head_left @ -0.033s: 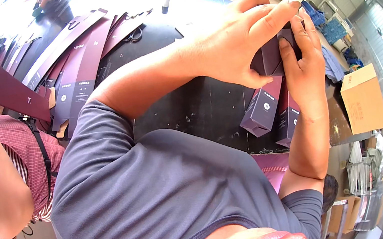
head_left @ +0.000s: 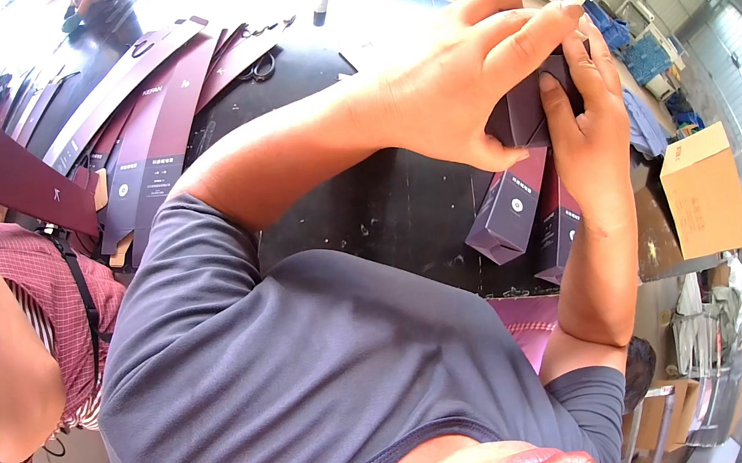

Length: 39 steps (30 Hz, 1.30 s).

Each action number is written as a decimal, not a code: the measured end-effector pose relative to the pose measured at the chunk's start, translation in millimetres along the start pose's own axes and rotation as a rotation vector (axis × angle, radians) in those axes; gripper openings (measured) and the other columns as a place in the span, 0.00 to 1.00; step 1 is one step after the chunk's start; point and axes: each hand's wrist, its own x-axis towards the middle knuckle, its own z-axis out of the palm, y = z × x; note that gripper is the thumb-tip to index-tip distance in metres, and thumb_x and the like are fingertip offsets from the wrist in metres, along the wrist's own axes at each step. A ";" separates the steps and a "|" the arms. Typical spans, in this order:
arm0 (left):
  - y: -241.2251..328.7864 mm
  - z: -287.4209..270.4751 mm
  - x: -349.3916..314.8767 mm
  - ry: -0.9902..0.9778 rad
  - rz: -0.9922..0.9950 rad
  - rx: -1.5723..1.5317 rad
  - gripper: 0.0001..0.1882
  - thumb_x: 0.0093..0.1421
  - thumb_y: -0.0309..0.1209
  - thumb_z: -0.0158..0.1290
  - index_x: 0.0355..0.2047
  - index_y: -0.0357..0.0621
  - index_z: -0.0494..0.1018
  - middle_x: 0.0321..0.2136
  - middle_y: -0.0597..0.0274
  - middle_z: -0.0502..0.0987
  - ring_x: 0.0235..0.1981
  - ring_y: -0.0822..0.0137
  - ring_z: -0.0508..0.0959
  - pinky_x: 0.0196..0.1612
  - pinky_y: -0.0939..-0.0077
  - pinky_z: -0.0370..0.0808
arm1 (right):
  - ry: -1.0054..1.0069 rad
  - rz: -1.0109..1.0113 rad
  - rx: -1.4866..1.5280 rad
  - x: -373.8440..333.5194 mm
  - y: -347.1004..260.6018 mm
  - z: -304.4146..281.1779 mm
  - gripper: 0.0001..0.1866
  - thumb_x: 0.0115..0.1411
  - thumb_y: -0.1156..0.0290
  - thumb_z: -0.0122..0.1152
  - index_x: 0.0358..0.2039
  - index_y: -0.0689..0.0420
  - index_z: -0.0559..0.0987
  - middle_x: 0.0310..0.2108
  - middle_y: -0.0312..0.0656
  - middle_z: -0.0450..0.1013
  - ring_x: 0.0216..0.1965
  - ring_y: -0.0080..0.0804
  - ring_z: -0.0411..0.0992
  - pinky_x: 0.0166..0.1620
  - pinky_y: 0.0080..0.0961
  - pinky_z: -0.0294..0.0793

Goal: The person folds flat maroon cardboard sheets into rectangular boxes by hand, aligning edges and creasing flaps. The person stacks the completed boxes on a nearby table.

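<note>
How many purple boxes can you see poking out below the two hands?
2. One box lies below the left hand; the second box is to its right, partly covered by the right forearm. More may be hidden behind the hands.

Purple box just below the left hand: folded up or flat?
Folded up: the purple box shows a long face and an end face meeting at edges, giving it depth. Its hidden far end: cannot tell.
</note>
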 end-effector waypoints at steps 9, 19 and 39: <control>-6.0 14.3 -7.8 0.059 0.043 0.022 0.56 0.33 0.35 0.70 0.65 0.40 0.58 0.55 0.50 0.70 0.50 0.46 0.71 0.53 0.55 0.72 | -0.179 -0.052 -0.223 -13.7 -2.5 2.7 0.31 0.72 0.55 0.42 0.70 0.57 0.57 0.71 0.56 0.48 0.68 0.55 0.56 0.66 0.39 0.60; -15.0 7.4 -18.2 0.066 0.164 -0.070 0.68 0.32 0.33 0.75 0.71 0.44 0.44 0.62 0.35 0.62 0.58 0.40 0.69 0.58 0.51 0.69 | -0.193 0.391 0.861 -14.9 22.9 1.6 0.34 0.66 0.66 0.59 0.69 0.59 0.59 0.63 0.49 0.63 0.63 0.34 0.62 0.65 0.29 0.58; 5.0 38.5 -92.4 0.066 -0.265 0.095 0.66 0.34 0.48 0.74 0.62 0.21 0.48 0.55 0.33 0.61 0.53 0.38 0.65 0.58 0.45 0.62 | 0.025 -0.018 0.197 -39.3 10.6 45.1 0.23 0.57 0.71 0.64 0.53 0.56 0.71 0.51 0.50 0.70 0.49 0.50 0.73 0.50 0.38 0.73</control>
